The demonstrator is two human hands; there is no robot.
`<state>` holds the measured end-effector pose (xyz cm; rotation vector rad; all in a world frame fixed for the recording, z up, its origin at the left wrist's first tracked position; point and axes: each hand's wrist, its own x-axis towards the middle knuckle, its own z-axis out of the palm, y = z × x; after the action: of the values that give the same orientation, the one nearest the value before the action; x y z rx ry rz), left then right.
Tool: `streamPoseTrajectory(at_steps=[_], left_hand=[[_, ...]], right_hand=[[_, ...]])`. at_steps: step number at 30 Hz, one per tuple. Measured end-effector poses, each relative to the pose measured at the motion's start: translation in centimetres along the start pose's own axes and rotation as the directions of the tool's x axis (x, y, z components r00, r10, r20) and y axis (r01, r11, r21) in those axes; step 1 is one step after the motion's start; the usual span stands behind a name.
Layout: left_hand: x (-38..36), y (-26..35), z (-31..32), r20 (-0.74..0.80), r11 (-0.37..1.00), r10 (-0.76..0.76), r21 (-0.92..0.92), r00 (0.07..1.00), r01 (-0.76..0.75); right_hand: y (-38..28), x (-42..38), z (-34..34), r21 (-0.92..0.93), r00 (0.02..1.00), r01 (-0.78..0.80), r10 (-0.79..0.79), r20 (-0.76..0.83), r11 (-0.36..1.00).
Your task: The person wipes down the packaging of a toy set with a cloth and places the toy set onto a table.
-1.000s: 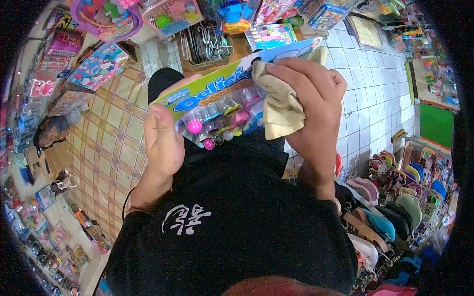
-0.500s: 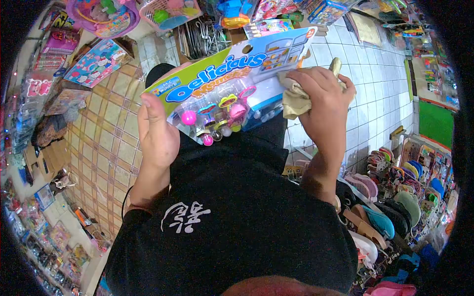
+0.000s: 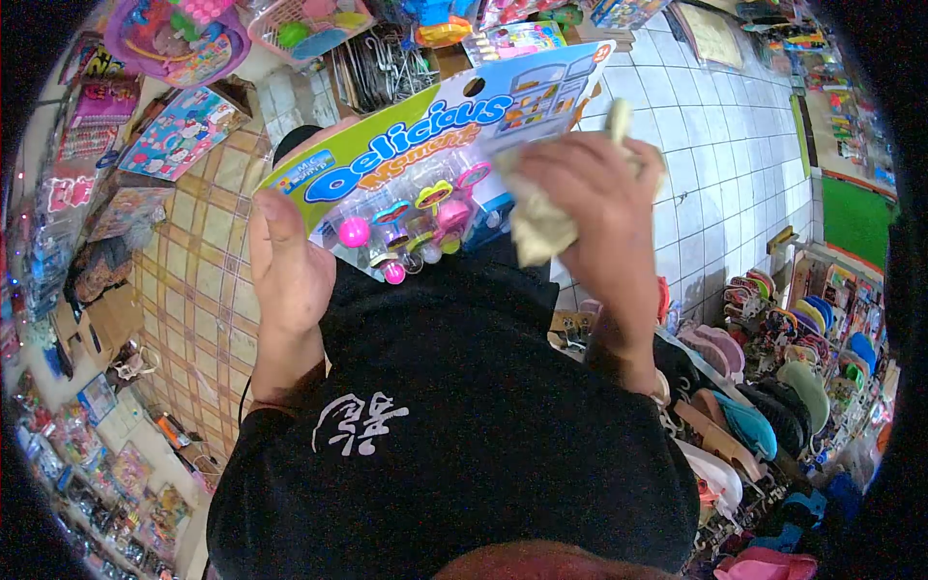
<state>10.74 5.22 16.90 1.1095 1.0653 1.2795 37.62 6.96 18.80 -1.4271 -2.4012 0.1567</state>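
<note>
A toy blister pack (image 3: 411,135) with "Delicious Moments" printed on its card is tilted in front of my chest. Small pink, yellow and blue toys sit in its clear plastic. My left hand (image 3: 290,266) grips the pack by its left end, thumb on the front and the other fingers hidden behind. Bunched in my right hand (image 3: 604,198) is a cream cloth (image 3: 541,230), which overlaps the right part of the pack's front. This hand is slightly blurred by motion.
Baskets of toys (image 3: 309,37) and a box of metal hangers (image 3: 382,70) stand ahead. Sandals (image 3: 744,425) hang in rows at the right. Packaged goods (image 3: 126,474) line the left side. Tan tiled floor (image 3: 193,300) lies left, white tiles (image 3: 715,184) right.
My right hand has moved left with the cloth, further over the pack's front. The pack and my left hand have shifted slightly left in view.
</note>
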Motion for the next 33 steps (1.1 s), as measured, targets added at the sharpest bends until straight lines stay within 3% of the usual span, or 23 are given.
streamPoseTrajectory(at_steps=[1,4,8,13,16,20,26,29,33], left_hand=[[0.1,0.0,0.1,0.004,1.0,-0.002,0.003,1.0,0.002],[0.4,-0.1,0.3,0.0,1.0,-0.019,-0.008,1.0,0.019],[0.7,-0.3,0.3,0.011,0.998,-0.012,-0.064,1.0,0.012],[1.1,-0.4,0.1,0.109,0.993,0.025,-0.121,0.994,-0.011],[1.3,-0.3,0.3,0.103,0.995,0.013,-0.101,0.995,-0.002],[1.2,-0.3,0.4,0.045,0.997,-0.017,-0.078,0.999,0.02],[1.2,-1.1,0.3,-0.05,0.984,-0.022,-0.177,0.999,0.013],[1.1,-1.5,-0.6,-0.078,0.994,-0.08,-0.083,0.994,0.074],[1.6,-0.1,0.9,0.026,0.999,-0.043,-0.013,0.999,0.043]], right_hand=[[-0.2,-0.3,0.5,-0.012,0.997,0.07,-0.071,-0.021,0.997],[0.3,-0.3,0.1,0.066,1.0,-0.012,0.014,-0.028,0.998],[2.4,-0.7,0.4,-0.04,0.988,-0.132,0.129,-0.081,0.99],[1.1,-0.9,0.9,0.07,0.995,0.046,-0.04,-0.087,0.996],[1.8,-0.8,0.9,0.127,0.996,0.002,0.01,-0.091,0.992],[3.4,-1.0,0.5,-0.008,0.985,-0.158,0.158,-0.07,0.987],[1.6,-1.0,0.9,0.092,0.997,0.011,-0.004,-0.074,0.996],[2.5,-0.7,1.2,0.164,0.996,0.022,-0.009,-0.084,0.986],[4.0,-1.2,1.6,0.036,0.993,-0.085,0.087,-0.082,0.996]])
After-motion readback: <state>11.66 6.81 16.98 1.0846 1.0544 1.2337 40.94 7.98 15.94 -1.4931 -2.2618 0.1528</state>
